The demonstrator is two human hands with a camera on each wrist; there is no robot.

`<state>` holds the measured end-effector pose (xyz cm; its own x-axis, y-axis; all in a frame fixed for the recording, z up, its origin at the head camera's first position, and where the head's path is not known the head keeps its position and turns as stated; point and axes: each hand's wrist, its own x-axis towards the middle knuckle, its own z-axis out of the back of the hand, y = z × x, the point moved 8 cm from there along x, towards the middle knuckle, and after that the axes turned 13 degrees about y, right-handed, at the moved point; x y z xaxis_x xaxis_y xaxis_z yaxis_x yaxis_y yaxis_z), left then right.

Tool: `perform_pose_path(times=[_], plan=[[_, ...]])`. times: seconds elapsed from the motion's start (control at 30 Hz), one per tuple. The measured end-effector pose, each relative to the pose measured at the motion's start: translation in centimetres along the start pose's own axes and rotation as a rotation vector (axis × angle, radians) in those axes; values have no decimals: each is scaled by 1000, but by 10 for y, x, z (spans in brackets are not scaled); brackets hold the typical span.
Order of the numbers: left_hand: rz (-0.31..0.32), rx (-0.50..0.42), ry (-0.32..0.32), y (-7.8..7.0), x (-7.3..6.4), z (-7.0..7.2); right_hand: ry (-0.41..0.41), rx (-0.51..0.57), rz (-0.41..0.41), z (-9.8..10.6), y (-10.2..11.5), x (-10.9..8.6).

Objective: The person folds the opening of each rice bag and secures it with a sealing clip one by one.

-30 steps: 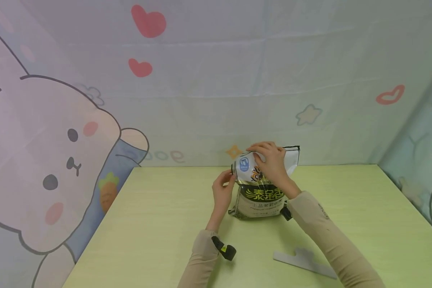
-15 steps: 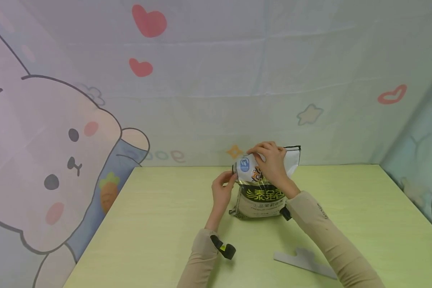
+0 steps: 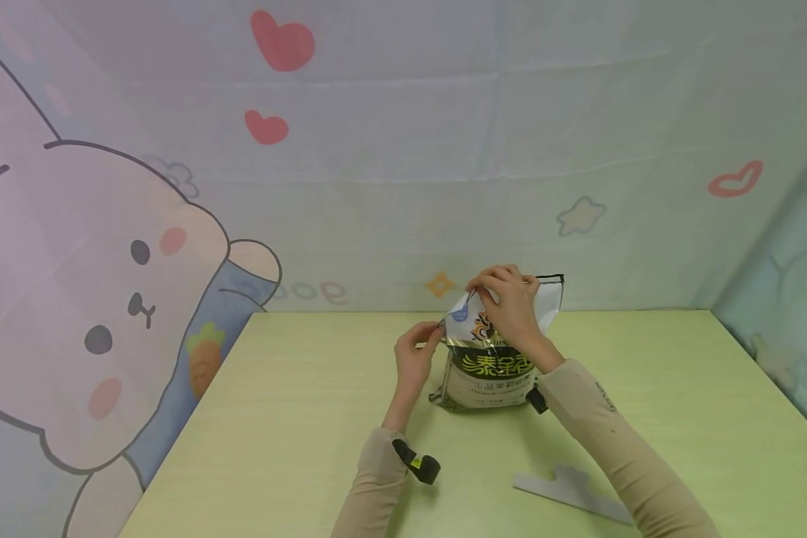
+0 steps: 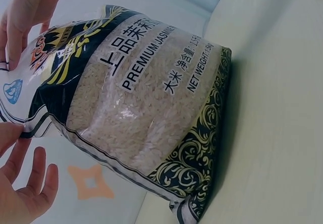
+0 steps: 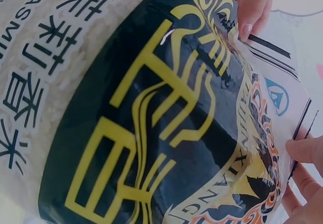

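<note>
A bag of rice point(image 3: 491, 392), with a clear window, dark band and white top, stands on the table. My left hand point(image 3: 413, 362) pinches the left side edge of the white top between thumb and index finger, its other fingers loosely curled in the left wrist view. At the bag's upper rim, my right hand point(image 3: 511, 306) grips the white film, thumb in front and fingers over the back. The top edge slopes from the right hand down to the left one. In the right wrist view, rice point(image 5: 45, 77) shows behind the printed plastic.
A flat pale grey strip with a raised tab point(image 3: 571, 489) lies on the green table point(image 3: 296, 418), near the right forearm. A black wrist strap point(image 3: 418, 462) sits on the left sleeve. Behind the table hangs a printed cloth point(image 3: 390, 149).
The bag's upper left corner has folded in, so its top edge now slants between the hands. The right hand shifts very slightly; the left stays at the side edge.
</note>
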<state>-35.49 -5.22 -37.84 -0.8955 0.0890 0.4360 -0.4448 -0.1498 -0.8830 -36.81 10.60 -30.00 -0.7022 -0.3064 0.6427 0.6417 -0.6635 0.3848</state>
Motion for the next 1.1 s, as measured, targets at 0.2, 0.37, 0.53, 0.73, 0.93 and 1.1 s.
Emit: perform_pose_path(times=[0.2,0.37,0.53,0.73,0.93,1.1], plan=[[-12,-1,22,1,0,0,3,8,-6,0,-3,0],[-10,-14,35,2,1,-1,-2,9,-7,1,-5,0],[1,-22,41,3,0,-2,2,19,-7,2,-6,0],[10,-35,45,5,0,-2,10,21,-20,2,-7,-1],[18,-58,38,8,-1,-2,11,16,-23,3,-8,-1],[44,-81,55,7,-3,-2,17,14,-33,2,-8,-2]])
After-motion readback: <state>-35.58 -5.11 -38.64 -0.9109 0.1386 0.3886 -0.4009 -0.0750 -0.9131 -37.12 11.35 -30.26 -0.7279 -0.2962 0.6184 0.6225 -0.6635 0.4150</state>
